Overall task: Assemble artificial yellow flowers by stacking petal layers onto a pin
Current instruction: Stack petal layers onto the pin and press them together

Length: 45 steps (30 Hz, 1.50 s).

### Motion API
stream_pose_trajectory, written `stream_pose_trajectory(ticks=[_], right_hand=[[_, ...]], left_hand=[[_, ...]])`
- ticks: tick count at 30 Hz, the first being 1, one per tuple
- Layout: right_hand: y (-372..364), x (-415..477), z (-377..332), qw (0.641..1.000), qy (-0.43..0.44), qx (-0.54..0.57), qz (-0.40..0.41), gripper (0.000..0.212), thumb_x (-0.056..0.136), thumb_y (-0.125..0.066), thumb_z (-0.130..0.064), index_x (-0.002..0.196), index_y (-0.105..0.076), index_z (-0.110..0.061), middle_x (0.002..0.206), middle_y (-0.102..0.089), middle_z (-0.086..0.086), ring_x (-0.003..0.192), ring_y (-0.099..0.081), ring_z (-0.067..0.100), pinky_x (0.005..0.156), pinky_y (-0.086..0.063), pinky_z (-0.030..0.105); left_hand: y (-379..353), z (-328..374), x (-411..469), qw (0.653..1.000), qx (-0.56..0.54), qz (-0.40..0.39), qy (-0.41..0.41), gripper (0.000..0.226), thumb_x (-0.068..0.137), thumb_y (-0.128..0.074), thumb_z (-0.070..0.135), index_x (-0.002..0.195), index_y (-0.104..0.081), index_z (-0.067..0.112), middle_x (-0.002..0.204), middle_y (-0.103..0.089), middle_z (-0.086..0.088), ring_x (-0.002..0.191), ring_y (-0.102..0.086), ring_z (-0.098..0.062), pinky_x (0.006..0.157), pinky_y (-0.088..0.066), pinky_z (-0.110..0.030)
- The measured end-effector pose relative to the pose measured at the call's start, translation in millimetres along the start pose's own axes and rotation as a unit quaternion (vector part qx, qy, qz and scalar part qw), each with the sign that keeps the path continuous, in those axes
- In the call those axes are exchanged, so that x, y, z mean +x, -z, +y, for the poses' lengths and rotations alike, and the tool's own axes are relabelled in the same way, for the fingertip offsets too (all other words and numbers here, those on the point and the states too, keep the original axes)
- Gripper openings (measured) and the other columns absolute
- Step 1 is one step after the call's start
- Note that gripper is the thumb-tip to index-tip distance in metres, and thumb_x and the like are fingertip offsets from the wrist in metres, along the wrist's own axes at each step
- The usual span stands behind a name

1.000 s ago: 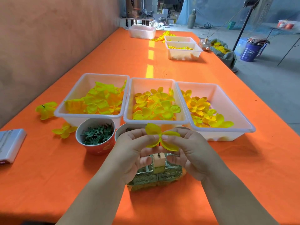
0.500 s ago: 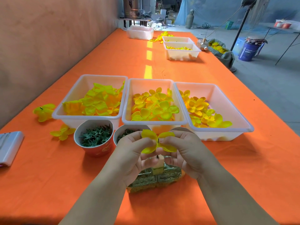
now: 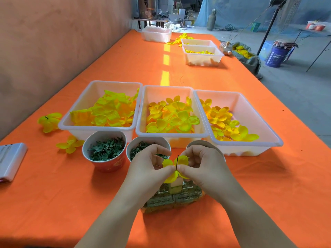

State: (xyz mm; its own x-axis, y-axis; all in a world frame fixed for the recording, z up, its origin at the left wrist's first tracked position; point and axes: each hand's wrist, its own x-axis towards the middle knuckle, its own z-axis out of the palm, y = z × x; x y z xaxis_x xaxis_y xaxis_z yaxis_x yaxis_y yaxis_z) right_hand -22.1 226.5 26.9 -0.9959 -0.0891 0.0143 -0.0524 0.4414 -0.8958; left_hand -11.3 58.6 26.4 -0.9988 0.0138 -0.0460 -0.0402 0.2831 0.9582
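Above the block [image 3: 176,185], left hand [image 3: 152,166] and right hand [image 3: 204,166] each pinch the petal layer [image 3: 182,160] either side of the upright pin [image 3: 177,161], apparently to keep it level; pin tip protrudes through its centre.

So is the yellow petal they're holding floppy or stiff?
Probably floppy: the petal bends and curls where the left hand and right hand pinch it. Likely very light, since a pinch alone holds it. It seems thin, since the pin pokes through.

Pin [image 3: 177,159] stands before cups [image 3: 107,164], trays [image 3: 171,135] behind them
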Motion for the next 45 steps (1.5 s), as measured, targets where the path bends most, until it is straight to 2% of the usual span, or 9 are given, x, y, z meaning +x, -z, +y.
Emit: stream_pose_trajectory(ticks=[4, 10, 15, 24, 27, 32, 37, 42, 45], right_hand=[[-1.7, -0.8, 0.5, 1.0, 0.01, -0.015, 0.001, 0.012, 0.079, -0.076, -0.015, 0.079, -0.069, -0.025, 0.07, -0.066, 0.009, 0.067, -0.067, 0.027, 0.065, -0.055, 0.045], [-1.6, -3.7, 2.1, 0.999, -0.017, 0.042, -0.018, 0.015, 0.083, -0.075, -0.01, 0.081, -0.069, -0.023, 0.071, -0.07, 0.006, 0.06, -0.07, 0.018, 0.048, -0.046, 0.017], [-8.1, -4.6, 3.6, 0.999, 0.023, -0.024, 0.026, 0.014, 0.083, -0.074, -0.014, 0.079, -0.068, -0.026, 0.071, -0.069, -0.002, 0.064, -0.066, 0.016, 0.061, -0.055, 0.036], [-14.5, -7.8, 10.3, 0.993, 0.041, -0.088, 0.06, 0.019, 0.078, -0.072, -0.012, 0.08, -0.065, -0.029, 0.067, -0.06, -0.008, 0.058, -0.053, 0.005, 0.056, -0.042, 0.02], [-10.8, -4.7, 7.2, 0.999, -0.029, -0.016, 0.032, 0.021, 0.079, -0.073, -0.01, 0.089, -0.066, -0.028, 0.067, -0.061, -0.001, 0.057, -0.06, 0.012, 0.056, -0.052, 0.028], [-7.0, -5.0, 8.4, 0.983, -0.132, 0.127, -0.012, 0.019, 0.089, -0.066, -0.004, 0.102, -0.066, -0.017, 0.088, -0.073, 0.017, 0.07, -0.074, 0.022, 0.049, -0.048, 0.025], [-2.0, -7.9, 8.2, 0.978, -0.138, 0.157, -0.027, 0.017, 0.088, -0.067, -0.003, 0.101, -0.067, -0.015, 0.078, -0.072, 0.009, 0.065, -0.072, 0.017, 0.051, -0.047, 0.026], [0.3, -8.8, 6.2, 0.978, -0.133, 0.153, -0.048, 0.014, 0.087, -0.069, -0.007, 0.099, -0.07, -0.014, 0.077, -0.073, -0.001, 0.069, -0.073, 0.014, 0.055, -0.046, 0.024], [1.8, -8.3, 5.0, 0.979, -0.133, 0.142, -0.061, 0.006, 0.089, -0.069, -0.01, 0.094, -0.071, -0.013, 0.081, -0.076, 0.002, 0.07, -0.074, 0.016, 0.055, -0.046, 0.024]], left_hand=[[1.9, -2.3, 0.4, 0.996, -0.068, -0.026, 0.049, 0.022, 0.085, -0.074, 0.008, 0.099, -0.069, 0.025, 0.074, -0.061, -0.004, 0.042, -0.043, -0.006, 0.045, -0.041, -0.025], [3.2, -4.8, -0.2, 0.991, -0.105, -0.049, 0.067, 0.024, 0.085, -0.074, 0.003, 0.097, -0.07, 0.024, 0.075, -0.063, -0.004, 0.05, -0.047, -0.011, 0.045, -0.042, -0.025], [1.3, -5.2, 2.4, 0.994, -0.083, -0.038, 0.06, 0.029, 0.083, -0.072, -0.002, 0.096, -0.069, 0.024, 0.083, -0.067, -0.006, 0.056, -0.055, -0.012, 0.047, -0.044, -0.025], [0.1, -5.8, 3.0, 1.0, -0.018, -0.019, 0.016, 0.032, 0.077, -0.069, -0.005, 0.092, -0.066, 0.023, 0.091, -0.062, -0.008, 0.053, -0.057, -0.01, 0.051, -0.042, -0.028], [-2.6, -3.6, 0.0, 0.999, -0.018, -0.016, -0.037, 0.038, 0.075, -0.061, -0.008, 0.089, -0.066, 0.027, 0.084, -0.063, -0.003, 0.062, -0.058, -0.019, 0.058, -0.044, -0.032], [0.1, -1.4, -8.5, 0.992, -0.031, 0.06, -0.108, 0.027, 0.068, -0.058, 0.009, 0.074, -0.074, 0.03, 0.106, -0.064, 0.015, 0.081, -0.063, -0.001, 0.057, -0.047, -0.017], [2.2, -8.5, -10.9, 0.988, 0.094, 0.015, -0.12, 0.022, 0.076, -0.077, 0.008, 0.078, -0.076, 0.03, 0.12, -0.058, 0.013, 0.117, -0.054, 0.003, 0.087, -0.054, -0.028], [0.1, -8.5, -9.7, 0.99, 0.103, 0.013, -0.101, 0.017, 0.078, -0.08, 0.015, 0.078, -0.076, 0.032, 0.116, -0.06, 0.016, 0.11, -0.056, 0.003, 0.085, -0.05, -0.027], [-0.9, -7.9, -8.5, 0.994, 0.075, 0.027, -0.076, 0.027, 0.079, -0.075, 0.009, 0.089, -0.07, 0.033, 0.099, -0.064, 0.016, 0.077, -0.062, -0.002, 0.066, -0.047, -0.02]])
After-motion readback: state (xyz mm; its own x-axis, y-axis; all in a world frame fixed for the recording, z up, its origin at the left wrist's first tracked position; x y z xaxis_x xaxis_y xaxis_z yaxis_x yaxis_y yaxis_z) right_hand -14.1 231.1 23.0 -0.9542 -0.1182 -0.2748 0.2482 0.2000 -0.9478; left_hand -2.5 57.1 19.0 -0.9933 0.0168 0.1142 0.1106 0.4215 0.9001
